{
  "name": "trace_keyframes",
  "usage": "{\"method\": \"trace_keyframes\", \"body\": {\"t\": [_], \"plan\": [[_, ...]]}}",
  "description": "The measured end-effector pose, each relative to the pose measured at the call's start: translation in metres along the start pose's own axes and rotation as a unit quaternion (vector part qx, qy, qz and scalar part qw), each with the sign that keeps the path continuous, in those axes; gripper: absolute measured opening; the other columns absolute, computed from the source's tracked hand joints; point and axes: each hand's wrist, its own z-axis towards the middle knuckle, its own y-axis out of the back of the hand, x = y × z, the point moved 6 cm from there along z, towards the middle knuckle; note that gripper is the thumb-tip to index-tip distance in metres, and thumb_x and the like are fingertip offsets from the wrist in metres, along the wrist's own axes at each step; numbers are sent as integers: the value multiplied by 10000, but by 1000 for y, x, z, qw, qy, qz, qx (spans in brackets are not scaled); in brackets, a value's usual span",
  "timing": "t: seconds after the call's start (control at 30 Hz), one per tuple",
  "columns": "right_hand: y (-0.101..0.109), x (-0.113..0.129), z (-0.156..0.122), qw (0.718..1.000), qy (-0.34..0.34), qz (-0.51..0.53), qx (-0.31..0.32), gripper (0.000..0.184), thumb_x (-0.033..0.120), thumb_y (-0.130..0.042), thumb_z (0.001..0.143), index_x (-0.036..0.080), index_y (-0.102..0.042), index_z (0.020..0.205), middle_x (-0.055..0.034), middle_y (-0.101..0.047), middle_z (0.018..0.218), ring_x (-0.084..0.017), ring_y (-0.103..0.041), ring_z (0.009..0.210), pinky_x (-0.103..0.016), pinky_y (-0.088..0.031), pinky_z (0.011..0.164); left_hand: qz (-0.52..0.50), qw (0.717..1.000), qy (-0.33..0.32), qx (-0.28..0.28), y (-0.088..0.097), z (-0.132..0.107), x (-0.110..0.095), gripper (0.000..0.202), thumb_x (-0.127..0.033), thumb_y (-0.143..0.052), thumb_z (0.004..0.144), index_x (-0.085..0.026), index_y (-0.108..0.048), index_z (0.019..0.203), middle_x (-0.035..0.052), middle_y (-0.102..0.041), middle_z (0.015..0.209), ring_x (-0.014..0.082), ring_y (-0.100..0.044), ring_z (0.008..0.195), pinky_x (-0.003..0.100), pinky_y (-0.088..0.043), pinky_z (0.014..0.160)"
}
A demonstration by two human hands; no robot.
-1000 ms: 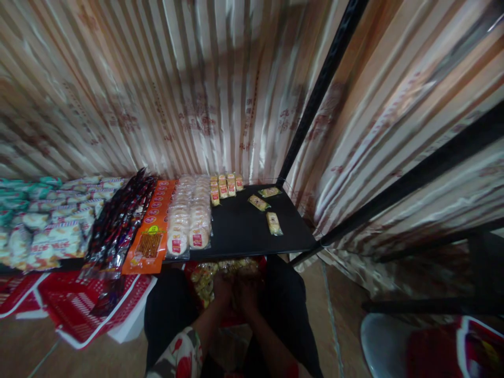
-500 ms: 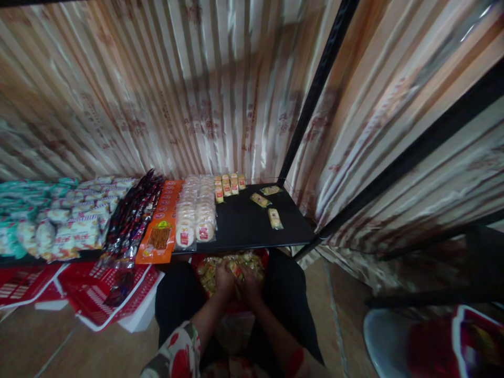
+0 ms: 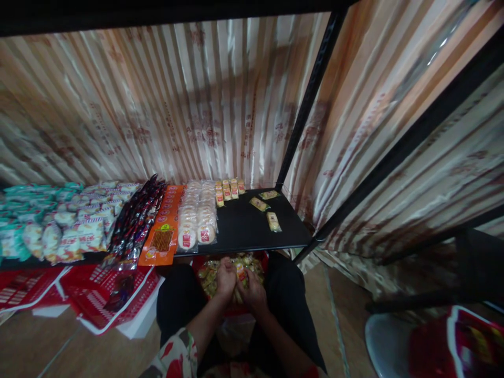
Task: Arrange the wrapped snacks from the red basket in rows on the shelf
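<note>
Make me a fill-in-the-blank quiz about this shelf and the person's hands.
The flat packet between the dark packets and the round crackers is _____.
The basket nearest the hands is _____.
On the right end of the shelf, _____ small packets lie scattered.
Missing words: orange; red; three.

Small yellow packet (image 3: 240, 271), red-marked, seemingly upright, held over heaped wrapped packets (image 3: 208, 274).

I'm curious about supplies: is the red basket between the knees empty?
Not empty: yellowish packets show inside the red basket; how full, I cannot tell.
</note>
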Motion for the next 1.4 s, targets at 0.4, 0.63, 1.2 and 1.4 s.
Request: {"method": "trace_keyframes", "body": {"t": [0.4,0.63,1.2,1.4], "plan": [[32,8,-3,995,11,79,-61,366,379,-461,749,162,-538,1034,-85,-628,902,-187,-606,780,-286,-484,722,-65,994,-90,-2,2,-22,-28,62,-177,-494,748,-192,-465,801,35,-622,805,119,-600,775,219,-457,752],[54,27,17,991,2,114,-68,348,361,-437,763,176,-518,1046,-83,-604,933,-195,-587,835,-297,-474,762,-95,986,-136,7,8,-27,-54,64,-195,-476,751,-176,-527,785,42,-617,821,128,-599,748,236,-470,732],[71,55,88,986,8,154,-67,346,278,-436,742,175,-532,1058,-81,-587,958,-183,-592,785,-289,-480,738,6,986,-160,-39,18,9,-100,275,-112,-437,739,-155,-583,968,73,-586,991,143,-547,907,230,-416,847],[69,54,108,983,18,164,-83,327,206,-433,726,167,-557,1027,-81,-598,937,-182,-595,789,-304,-485,756,12,987,-155,-36,15,27,-108,280,-92,-427,742,-156,-582,966,63,-596,989,132,-555,913,225,-415,845]]}}
